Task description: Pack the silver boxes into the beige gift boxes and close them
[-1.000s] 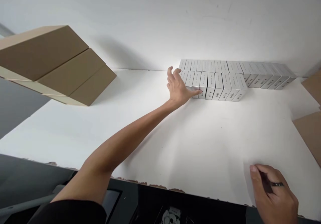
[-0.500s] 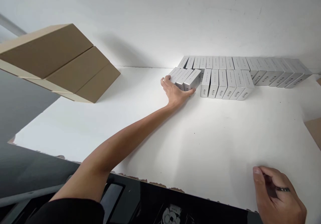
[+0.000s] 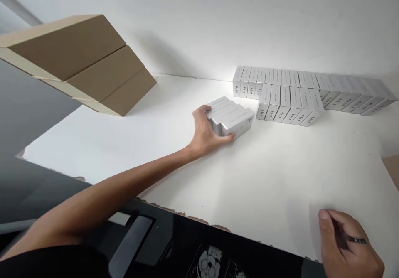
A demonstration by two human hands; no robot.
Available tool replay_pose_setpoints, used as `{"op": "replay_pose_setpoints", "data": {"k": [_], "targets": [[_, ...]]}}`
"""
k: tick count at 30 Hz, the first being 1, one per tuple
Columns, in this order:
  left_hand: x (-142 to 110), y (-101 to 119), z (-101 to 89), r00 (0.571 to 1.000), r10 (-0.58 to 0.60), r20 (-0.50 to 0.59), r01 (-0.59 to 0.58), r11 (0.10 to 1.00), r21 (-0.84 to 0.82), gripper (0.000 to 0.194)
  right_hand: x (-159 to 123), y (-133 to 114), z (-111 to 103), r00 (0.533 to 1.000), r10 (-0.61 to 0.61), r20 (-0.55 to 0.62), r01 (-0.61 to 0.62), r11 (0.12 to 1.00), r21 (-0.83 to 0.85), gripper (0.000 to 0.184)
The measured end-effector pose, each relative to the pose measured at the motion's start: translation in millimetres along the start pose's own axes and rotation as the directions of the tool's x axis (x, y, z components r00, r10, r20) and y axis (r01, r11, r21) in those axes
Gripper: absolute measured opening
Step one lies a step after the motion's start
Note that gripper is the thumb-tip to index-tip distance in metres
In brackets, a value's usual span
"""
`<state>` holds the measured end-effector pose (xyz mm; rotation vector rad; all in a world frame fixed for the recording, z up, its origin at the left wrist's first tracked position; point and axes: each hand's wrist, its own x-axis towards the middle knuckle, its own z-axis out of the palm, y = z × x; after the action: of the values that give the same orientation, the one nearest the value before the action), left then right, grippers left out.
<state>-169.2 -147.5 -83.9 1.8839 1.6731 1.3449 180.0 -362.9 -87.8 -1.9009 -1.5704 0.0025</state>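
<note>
My left hand [image 3: 207,130] is closed round a small group of white boxes [image 3: 233,118], thumb on the near side and fingers on the far left. These boxes stand side by side, slightly staggered, over the white tabletop. Behind and to the right is a front row of several similar white boxes [image 3: 289,103], with a longer back row [image 3: 277,77] along the wall. My right hand [image 3: 350,242], with a dark ring on one finger, rests near the table's front right. Its fingers are curled with the thumb against the index finger; whether anything is inside cannot be seen.
Tan cardboard boxes [image 3: 96,68] stand together at the left on the white table [image 3: 140,124]. A piece of brown cardboard [image 3: 392,168] shows at the right edge. The table's front edge is ragged, with dark printed clothing below it.
My left hand has drawn its group of white boxes away from the rows, toward me and turned them. The back row's left end now shows fully. My right hand has barely moved.
</note>
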Motion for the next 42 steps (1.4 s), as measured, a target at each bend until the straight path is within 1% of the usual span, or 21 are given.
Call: {"op": "replay_pose_setpoints", "data": {"k": [2,4,6,7,8,10,12,15,16,18,19,21,23,25,27,30,32,35,36,39,42], "targets": [[-8.3,2.9,-43.3,0.983,0.014,0.182,-0.026,0.997,0.069,0.108,-0.3,-1.5,-0.3,0.999,0.038,0.000,-0.038,0.999,0.009,0.042],[-6.0,11.6,-83.7,0.933,0.023,0.360,-0.091,0.981,0.172,0.111,-0.9,-5.5,0.0,0.996,0.084,0.006,-0.084,0.996,0.014,0.043],[5.1,26.5,-111.4,0.862,0.031,0.505,-0.182,0.950,0.253,0.110,-1.3,-9.0,0.6,0.989,0.146,-0.001,-0.146,0.989,0.018,0.044],[12.7,36.0,-118.2,0.823,0.036,0.567,-0.231,0.933,0.277,0.108,-1.3,-9.7,0.9,0.985,0.170,-0.004,-0.170,0.985,0.018,0.044],[20.9,46.6,-120.1,0.783,0.039,0.621,-0.280,0.913,0.296,0.106,-1.2,-9.4,1.1,0.984,0.180,0.000,-0.180,0.984,0.013,0.045],[37.4,70.6,-110.6,0.705,0.008,0.709,-0.348,0.875,0.336,0.103,-0.5,-6.4,1.6,0.988,0.153,0.019,-0.153,0.988,-0.015,0.047],[50.8,97.4,-89.8,0.630,-0.070,0.774,-0.373,0.847,0.379,0.098,0.2,-2.0,2.0,0.997,0.070,0.038,-0.068,0.997,-0.045,0.048],[59.7,136.5,-57.9,0.494,-0.191,0.848,-0.423,0.800,0.426,0.088,0.1,1.4,3.7,0.997,-0.081,0.018,0.082,0.996,-0.035,0.042],[59.6,146.6,-50.7,0.461,-0.213,0.861,-0.451,0.780,0.434,0.085,-0.2,0.9,4.5,0.993,-0.121,0.002,0.121,0.992,-0.024,0.039],[56.4,158.6,-42.8,0.428,-0.227,0.875,-0.495,0.752,0.437,0.087,-0.8,-1.8,6.4,0.985,-0.171,-0.026,0.171,0.985,-0.007,0.033],[53.9,160.1,-41.9,0.429,-0.208,0.879,-0.499,0.757,0.423,0.091,-0.9,-3.7,7.1,0.982,-0.184,-0.037,0.184,0.983,-0.001,0.030],[48.2,155.4,-44.1,0.454,-0.119,0.883,-0.477,0.805,0.353,0.098,-0.5,-7.8,7.6,0.980,-0.194,-0.054,0.195,0.981,0.009,0.026],[42.3,144.8,-49.3,0.495,-0.011,0.869,-0.442,0.857,0.264,0.102,0.4,-10.9,7.2,0.982,-0.179,-0.054,0.180,0.984,0.009,0.024],[36.4,134.1,-55.0,0.551,0.064,0.832,-0.421,0.882,0.210,0.105,1.2,-12.0,6.3,0.985,-0.167,-0.042,0.167,0.986,0.010,0.024],[30.7,126.6,-59.8,0.590,0.086,0.803,-0.421,0.881,0.215,0.102,1.3,-11.5,5.6,0.985,-0.168,-0.030,0.169,0.986,0.015,0.024],[23.3,120.4,-66.7,0.647,0.076,0.758,-0.438,0.851,0.289,0.086,0.1,-11.0,4.6,0.987,-0.161,-0.017,0.161,0.987,0.016,0.022],[17.7,116.0,-73.3,0.664,0.106,0.740,-0.466,0.833,0.299,0.084,-0.8,-12.8,3.9,0.988,-0.157,-0.016,0.157,0.988,0.010,0.019],[4.4,104.4,-88.3,0.649,0.205,0.732,-0.531,0.812,0.243,0.088,-1.7,-17.7,2.4,0.987,-0.156,-0.033,0.157,0.988,0.018,0.013],[-1.7,98.9,-94.1,0.663,0.228,0.713,-0.531,0.815,0.233,0.088,-1.8,-18.6,1.9,0.988,-0.152,-0.039,0.153,0.988,0.024,0.011],[-22.9,79.1,-110.6,0.747,0.233,0.623,-0.443,0.873,0.205,0.091,-2.4,-12.3,2.3,0.991,-0.130,-0.024,0.131,0.991,0.029,0.009],[-43.9,57.8,-120.6,0.817,0.242,0.523,-0.340,0.935,0.098,0.101,-5.5,12.3,5.6,0.987,-0.160,-0.011,0.161,0.986,0.043,0.010]]}}
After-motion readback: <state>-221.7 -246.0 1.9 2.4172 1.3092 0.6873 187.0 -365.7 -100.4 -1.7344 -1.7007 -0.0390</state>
